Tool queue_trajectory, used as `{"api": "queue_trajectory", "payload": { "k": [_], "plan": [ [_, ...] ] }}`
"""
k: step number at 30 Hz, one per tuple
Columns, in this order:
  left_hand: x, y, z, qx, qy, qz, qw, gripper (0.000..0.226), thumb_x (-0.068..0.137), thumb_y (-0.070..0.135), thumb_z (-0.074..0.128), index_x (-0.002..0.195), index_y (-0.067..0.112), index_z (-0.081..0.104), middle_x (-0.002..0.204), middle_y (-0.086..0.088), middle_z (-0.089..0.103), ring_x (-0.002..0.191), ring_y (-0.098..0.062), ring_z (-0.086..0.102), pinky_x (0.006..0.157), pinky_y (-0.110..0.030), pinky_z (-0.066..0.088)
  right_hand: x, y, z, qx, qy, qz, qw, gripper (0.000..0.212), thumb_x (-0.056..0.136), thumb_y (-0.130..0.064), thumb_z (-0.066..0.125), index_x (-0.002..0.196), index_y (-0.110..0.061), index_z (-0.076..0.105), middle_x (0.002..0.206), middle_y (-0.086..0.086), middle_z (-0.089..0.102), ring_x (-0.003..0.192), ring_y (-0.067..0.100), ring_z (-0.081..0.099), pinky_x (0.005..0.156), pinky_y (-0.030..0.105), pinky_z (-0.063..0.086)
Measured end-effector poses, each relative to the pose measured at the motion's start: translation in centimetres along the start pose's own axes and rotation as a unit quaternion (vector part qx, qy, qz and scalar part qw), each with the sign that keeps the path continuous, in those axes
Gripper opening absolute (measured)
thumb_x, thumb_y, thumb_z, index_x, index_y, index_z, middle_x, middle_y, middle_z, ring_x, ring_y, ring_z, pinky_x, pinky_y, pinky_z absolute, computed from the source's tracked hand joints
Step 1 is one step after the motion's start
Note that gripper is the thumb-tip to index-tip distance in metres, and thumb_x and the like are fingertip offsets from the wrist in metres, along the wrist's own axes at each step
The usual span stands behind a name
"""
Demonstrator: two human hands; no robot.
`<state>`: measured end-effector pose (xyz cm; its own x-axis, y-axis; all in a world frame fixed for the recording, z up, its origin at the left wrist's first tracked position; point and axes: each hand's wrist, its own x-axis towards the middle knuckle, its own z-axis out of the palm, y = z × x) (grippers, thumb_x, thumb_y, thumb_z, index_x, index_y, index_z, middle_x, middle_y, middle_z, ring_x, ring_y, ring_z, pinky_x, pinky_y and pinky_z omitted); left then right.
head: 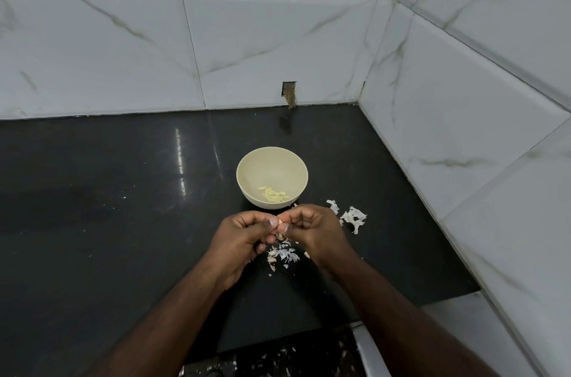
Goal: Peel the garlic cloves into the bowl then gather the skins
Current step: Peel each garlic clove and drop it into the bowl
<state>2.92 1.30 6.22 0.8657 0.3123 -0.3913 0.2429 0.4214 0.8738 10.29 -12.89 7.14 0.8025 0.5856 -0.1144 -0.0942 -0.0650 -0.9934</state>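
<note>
Here garlic clove (280, 223) pinched between both hands

Cream bowl (247, 174) upright holding peeled cloves (273, 194), papery white skins (353, 217) scattered beside it

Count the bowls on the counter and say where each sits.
1. The cream bowl stands on the black counter, just beyond the hands, with peeled garlic cloves inside. No other bowl shows, though the arms hide part of the counter's near edge.
</note>
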Motion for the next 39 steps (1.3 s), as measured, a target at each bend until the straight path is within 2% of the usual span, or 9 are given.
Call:
{"api": "queue_trajectory", "payload": {
  "k": [4,7,13,16,21,27,32,36,39],
  "plan": [
    [0.2,-0.1,-0.3,0.006,0.004,0.020,1.000,0.009,0.091,0.004,0.066,0.090,0.000,0.074,0.076,-0.015,0.064,0.062,-0.012,0.056,0.052,-0.018,0.042,0.0,0.1,0.2,-0.007,0.024,0.004,1.000,0.021,0.086,0.007,0.070,0.095,-0.011,0.076,0.081,0.006,0.076,0.074,0.011,0.071,0.070,0.023,0.054],
    [0.0,-0.1,-0.3,-0.001,-0.008,0.025,1.000,0.010,0.088,0.003,0.069,0.095,-0.002,0.073,0.082,-0.018,0.068,0.066,-0.012,0.060,0.053,-0.017,0.045,0.2,0.2,0.1,-0.029,0.056,0.001,0.998,0.021,0.082,0.004,0.076,0.095,-0.013,0.073,0.081,0.007,0.076,0.077,0.015,0.072,0.074,0.029,0.058],
    [0.0,0.0,-0.3,0.009,-0.024,0.042,0.999,0.009,0.084,-0.003,0.069,0.084,0.005,0.073,0.070,-0.010,0.064,0.062,-0.013,0.054,0.053,-0.020,0.042,0.3,0.0,0.3,-0.097,0.050,-0.025,0.994,0.019,0.080,0.005,0.076,0.085,-0.012,0.071,0.074,0.001,0.071,0.069,0.010,0.066,0.068,0.024,0.054],
    [0.0,0.0,-0.4,0.035,-0.038,0.067,0.996,0.015,0.085,-0.005,0.068,0.081,0.008,0.072,0.069,-0.008,0.062,0.062,-0.015,0.049,0.056,-0.025,0.039,0.3,-0.5,0.2,-0.049,0.021,0.012,0.998,0.017,0.081,0.008,0.074,0.084,-0.008,0.070,0.070,0.005,0.069,0.065,0.013,0.065,0.064,0.025,0.052],
    [-0.4,0.0,-0.4,0.065,-0.055,0.100,0.991,0.014,0.086,-0.003,0.069,0.082,0.010,0.071,0.075,-0.010,0.062,0.066,-0.016,0.050,0.058,-0.025,0.040,0.2,-1.0,-0.2,0.051,-0.021,0.098,0.994,0.018,0.082,0.016,0.065,0.086,-0.001,0.068,0.067,0.010,0.066,0.060,0.016,0.062,0.061,0.027,0.051],
    [-0.4,-0.1,-0.1,0.110,-0.043,0.128,0.985,0.013,0.090,-0.003,0.065,0.089,0.009,0.071,0.075,-0.008,0.066,0.062,-0.009,0.056,0.056,-0.021,0.043,-0.1,-1.2,0.0,0.151,-0.013,0.151,0.977,0.014,0.087,0.012,0.062,0.087,-0.002,0.065,0.069,0.011,0.066,0.061,0.017,0.058,0.057,0.025,0.048],
    [-0.4,-0.3,-0.4,0.114,-0.014,0.142,0.983,0.014,0.088,0.004,0.072,0.089,0.017,0.076,0.081,-0.011,0.070,0.071,-0.017,0.062,0.060,-0.023,0.049,-0.1,-1.1,0.4,0.106,0.022,0.124,0.986,0.009,0.093,0.001,0.062,0.099,0.005,0.066,0.078,0.016,0.072,0.067,0.018,0.067,0.062,0.026,0.056],
    [-0.5,-0.3,-0.3,0.114,0.007,0.148,0.982,0.014,0.084,0.004,0.076,0.090,0.016,0.078,0.086,-0.018,0.074,0.076,-0.024,0.066,0.071,-0.036,0.053,-0.1,-1.2,0.4,0.080,0.033,0.112,0.990,0.009,0.093,-0.004,0.065,0.098,0.001,0.069,0.080,0.015,0.073,0.072,0.019,0.069,0.065,0.026,0.056],
    [-0.6,-0.2,-0.3,0.111,0.038,0.140,0.983,0.014,0.085,0.001,0.074,0.093,0.011,0.077,0.085,-0.013,0.076,0.075,-0.020,0.069,0.069,-0.031,0.056,0.1,-1.4,0.1,0.025,0.038,0.108,0.993,0.008,0.091,-0.007,0.067,0.093,-0.002,0.073,0.075,0.012,0.068,0.071,0.017,0.063,0.062,0.024,0.052]
  ]
}}
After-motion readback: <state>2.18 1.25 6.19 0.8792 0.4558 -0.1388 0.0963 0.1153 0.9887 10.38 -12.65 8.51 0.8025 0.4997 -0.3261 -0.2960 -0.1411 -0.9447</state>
